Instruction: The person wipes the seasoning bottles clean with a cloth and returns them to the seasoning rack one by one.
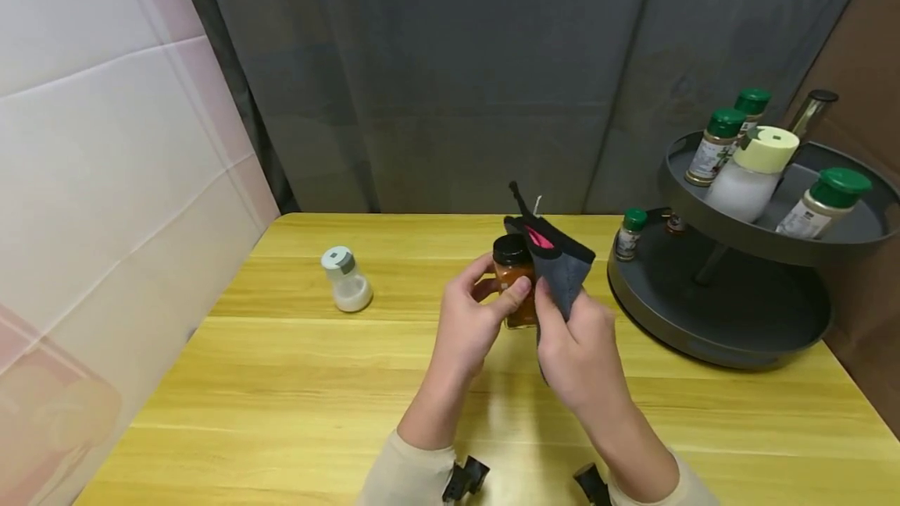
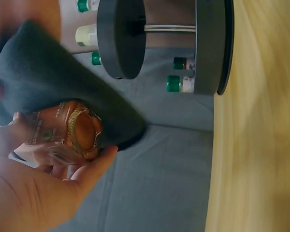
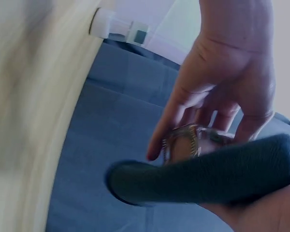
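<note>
nearest us, two cream sleeves [image 1: 408, 471] end at the wrists, each with a black mount [image 1: 466, 479] beside it. we see the left hand [image 1: 469, 318] grasping a square glass jar [image 1: 521, 315] of orange-red contents, its thumb across the front and the black lid [image 1: 512, 250] uppermost. the right hand [image 1: 580, 350] grasps a dark grey cloth pouch [image 1: 565, 276] between thumb and fingers; we see pink inside its black-edged mouth. the jar is held up off the wooden table [image 1: 316, 397], just beside the pouch; we cannot tell whether the two touch.

farther off, to the left, a shaker [image 1: 348, 283] of white contents stands on the table. to the right we find a two-tier grey stand [image 1: 731, 326], a small green-capped bottle [image 1: 630, 234] on its lower tier. its upper tier bears three more green-capped bottles [image 1: 816, 209] and a yellow-capped shaker [image 1: 748, 178]. behind everything hangs a grey curtain [image 1: 436, 84].
</note>
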### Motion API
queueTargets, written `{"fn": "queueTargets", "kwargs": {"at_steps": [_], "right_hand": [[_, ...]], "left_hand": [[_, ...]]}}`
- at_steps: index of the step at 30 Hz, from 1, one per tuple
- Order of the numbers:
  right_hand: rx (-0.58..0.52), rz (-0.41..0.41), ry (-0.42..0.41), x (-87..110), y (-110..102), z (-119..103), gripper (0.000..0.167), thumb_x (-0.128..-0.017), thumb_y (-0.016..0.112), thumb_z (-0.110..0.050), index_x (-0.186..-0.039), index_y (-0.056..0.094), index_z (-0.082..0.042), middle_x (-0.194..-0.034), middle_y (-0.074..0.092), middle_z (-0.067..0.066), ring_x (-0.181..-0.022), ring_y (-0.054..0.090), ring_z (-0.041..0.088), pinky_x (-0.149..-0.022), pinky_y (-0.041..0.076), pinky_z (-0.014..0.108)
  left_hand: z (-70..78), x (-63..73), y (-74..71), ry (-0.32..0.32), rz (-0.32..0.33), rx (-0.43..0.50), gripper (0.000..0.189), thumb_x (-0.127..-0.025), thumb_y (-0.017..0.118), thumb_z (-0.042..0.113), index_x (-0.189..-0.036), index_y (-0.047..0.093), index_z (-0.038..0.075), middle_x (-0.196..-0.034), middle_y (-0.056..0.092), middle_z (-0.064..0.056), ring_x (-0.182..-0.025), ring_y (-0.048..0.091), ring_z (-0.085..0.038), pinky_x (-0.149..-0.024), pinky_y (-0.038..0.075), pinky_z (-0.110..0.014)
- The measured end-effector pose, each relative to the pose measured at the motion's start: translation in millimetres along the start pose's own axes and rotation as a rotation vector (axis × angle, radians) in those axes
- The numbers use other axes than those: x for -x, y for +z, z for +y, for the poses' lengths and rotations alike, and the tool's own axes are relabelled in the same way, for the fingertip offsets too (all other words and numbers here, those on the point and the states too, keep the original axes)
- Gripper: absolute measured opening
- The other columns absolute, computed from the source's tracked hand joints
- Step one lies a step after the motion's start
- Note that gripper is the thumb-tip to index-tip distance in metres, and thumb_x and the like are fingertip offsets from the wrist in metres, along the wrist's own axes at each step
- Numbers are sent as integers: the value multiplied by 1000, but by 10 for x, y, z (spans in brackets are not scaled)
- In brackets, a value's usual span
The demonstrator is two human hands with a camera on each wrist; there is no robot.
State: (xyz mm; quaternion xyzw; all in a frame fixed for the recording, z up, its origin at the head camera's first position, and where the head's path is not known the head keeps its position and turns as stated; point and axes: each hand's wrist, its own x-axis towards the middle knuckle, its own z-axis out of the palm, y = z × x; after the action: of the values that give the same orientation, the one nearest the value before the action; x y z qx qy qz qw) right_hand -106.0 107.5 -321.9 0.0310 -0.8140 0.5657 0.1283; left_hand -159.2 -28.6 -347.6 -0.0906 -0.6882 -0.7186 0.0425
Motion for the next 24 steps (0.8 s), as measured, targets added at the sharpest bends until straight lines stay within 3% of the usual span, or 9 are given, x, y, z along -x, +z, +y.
{"fn": "queueTargets", "kwargs": {"at_steps": [1, 4, 7, 10, 14, 17, 19, 21, 24], "right_hand": [[28, -22, 32, -2, 1, 12, 42, -113, 51, -32, -142, 65, -4, -99, 73, 15, -75, 60, 21, -74, 52, 30], [110, -128, 144, -33, -25, 60, 46, -113, 48, -40, -136, 67, -4, -118, 75, 15, -95, 69, 21, -83, 57, 38], [156, -215, 202, -80, -71, 67, 50, -113, 45, -43, -140, 65, -5, -128, 73, 14, -109, 69, 24, -92, 56, 43], [110, -204, 184, -102, -95, 13, 50, -114, 44, -43, -145, 60, -8, -113, 70, 16, -95, 65, 25, -85, 54, 41], [-12, -99, 63, -70, -46, -46, 45, -114, 49, -35, -148, 58, -8, -87, 63, 14, -67, 52, 24, -68, 48, 33], [-2, -70, 28, -44, 16, -22, 39, -113, 52, -31, -139, 65, -6, -74, 59, 9, -58, 49, 22, -60, 46, 32], [45, -107, 76, -46, 40, 16, 38, -113, 52, -33, -130, 69, -4, -69, 53, 8, -56, 51, 22, -57, 45, 33], [106, -154, 145, -63, 36, 52, 41, -113, 49, -37, -122, 71, -4, -76, 58, 8, -66, 58, 20, -64, 48, 34], [156, -202, 195, -94, -1, 70, 46, -113, 46, -42, -127, 69, -5, -98, 70, 12, -85, 66, 21, -76, 53, 37]], "left_hand": [[4, -7, -11, 2, 12, -7, 40, -95, 80, 16, -135, 73, 14, -129, 71, -11, -118, 68, -31, -89, 64, -41], [20, -14, -43, 8, 39, -24, 41, -94, 81, 15, -134, 73, 14, -128, 71, -11, -118, 68, -32, -90, 62, -41], [15, -16, -58, 24, 57, -38, 40, -94, 81, 14, -133, 74, 13, -126, 72, -12, -115, 68, -32, -88, 61, -41], [9, -16, -50, 37, 52, -54, 39, -93, 82, 14, -132, 75, 14, -126, 73, -11, -113, 69, -31, -87, 62, -40], [-12, -20, -40, 33, 35, -64, 39, -93, 82, 16, -131, 75, 15, -126, 73, -11, -113, 69, -30, -83, 63, -37], [-29, -33, -61, 25, 46, -48, 38, -94, 81, 17, -131, 75, 14, -124, 72, -12, -112, 68, -29, -80, 61, -33], [-31, -41, -83, 25, 66, -43, 38, -94, 81, 16, -131, 75, 14, -123, 71, -12, -111, 68, -28, -79, 59, -33], [-38, -50, -101, 33, 83, -53, 38, -93, 82, 16, -131, 75, 14, -122, 71, -12, -109, 67, -28, -79, 58, -33], [-54, -50, -105, 38, 83, -70, 38, -93, 83, 15, -130, 76, 13, -122, 73, -12, -108, 68, -27, -80, 60, -34]]}}
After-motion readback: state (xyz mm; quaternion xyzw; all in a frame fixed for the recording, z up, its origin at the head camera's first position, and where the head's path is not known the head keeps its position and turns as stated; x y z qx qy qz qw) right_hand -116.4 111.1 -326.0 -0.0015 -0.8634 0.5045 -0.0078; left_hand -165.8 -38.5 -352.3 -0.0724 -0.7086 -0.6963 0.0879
